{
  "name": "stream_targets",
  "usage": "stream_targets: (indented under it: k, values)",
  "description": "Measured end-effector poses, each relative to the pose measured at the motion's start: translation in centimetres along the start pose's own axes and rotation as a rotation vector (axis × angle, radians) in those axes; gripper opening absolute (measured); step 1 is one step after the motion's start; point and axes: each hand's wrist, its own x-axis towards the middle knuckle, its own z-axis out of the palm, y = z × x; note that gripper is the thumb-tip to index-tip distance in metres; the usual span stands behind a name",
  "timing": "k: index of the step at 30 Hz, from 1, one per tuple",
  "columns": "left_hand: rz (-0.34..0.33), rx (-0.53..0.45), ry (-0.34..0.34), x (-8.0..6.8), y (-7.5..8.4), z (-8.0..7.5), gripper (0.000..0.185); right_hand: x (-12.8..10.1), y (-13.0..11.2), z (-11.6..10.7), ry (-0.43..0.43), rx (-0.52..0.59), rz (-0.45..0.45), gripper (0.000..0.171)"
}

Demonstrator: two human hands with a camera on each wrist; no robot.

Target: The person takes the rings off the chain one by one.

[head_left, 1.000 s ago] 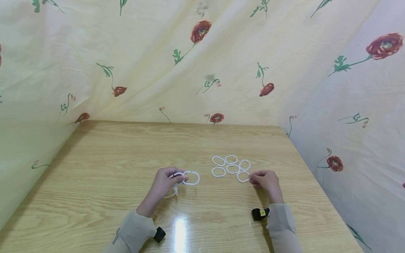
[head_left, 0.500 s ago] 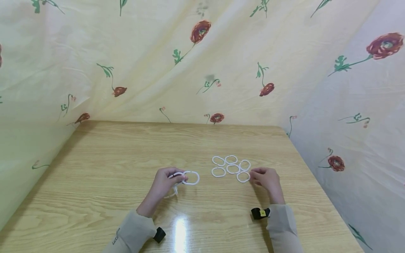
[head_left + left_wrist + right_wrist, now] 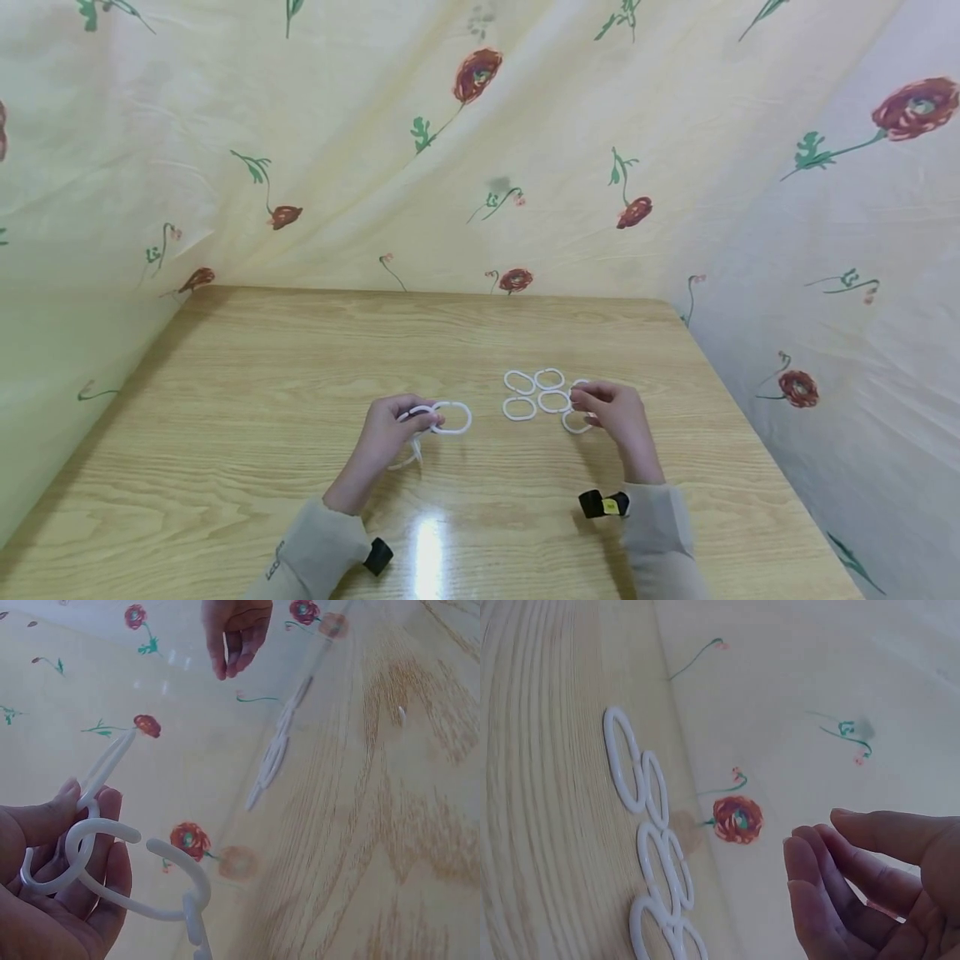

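White plastic C-shaped links joined into a short chain (image 3: 112, 827) hang from my left hand (image 3: 393, 427). In the head view, one end link (image 3: 470, 418) points right, out past the thumb and fingers that pinch the chain. The left wrist view shows a gap in one link's ring, with another link hooked through it. My right hand (image 3: 618, 417) hovers over the right side of a group of loose white links (image 3: 519, 418), partly covering two of them. Its fingers (image 3: 802, 859) are bent and hold nothing in the right wrist view.
The loose links (image 3: 611, 761) lie flat and close together on the wooden table (image 3: 300, 350). A flowered cloth (image 3: 345, 167) hangs behind the table and along both sides. Light reflects off the tabletop (image 3: 427, 550) near the front.
My right hand has moved left and slightly up from beside the lower right loose link to over the right-hand links. The left hand and its chain have stayed almost still.
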Motion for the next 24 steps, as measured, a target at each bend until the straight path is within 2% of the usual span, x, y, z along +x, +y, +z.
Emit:
stream_targets:
  k: [7,18,24]
  values:
    - [-0.003,0.0,0.038,0.2,-0.1,0.2,0.02,-0.3,-0.5,2.2,-0.079,0.054,-0.056,0.028]
    - [0.034,0.023,0.105,0.2,0.5,0.4,0.015,-1.6,-1.6,7.0,-0.286,0.091,-0.178,0.025]
    - [0.019,0.023,0.135,0.2,0.5,0.7,0.018,-2.5,-2.5,9.1,-0.35,0.119,-0.213,0.027]
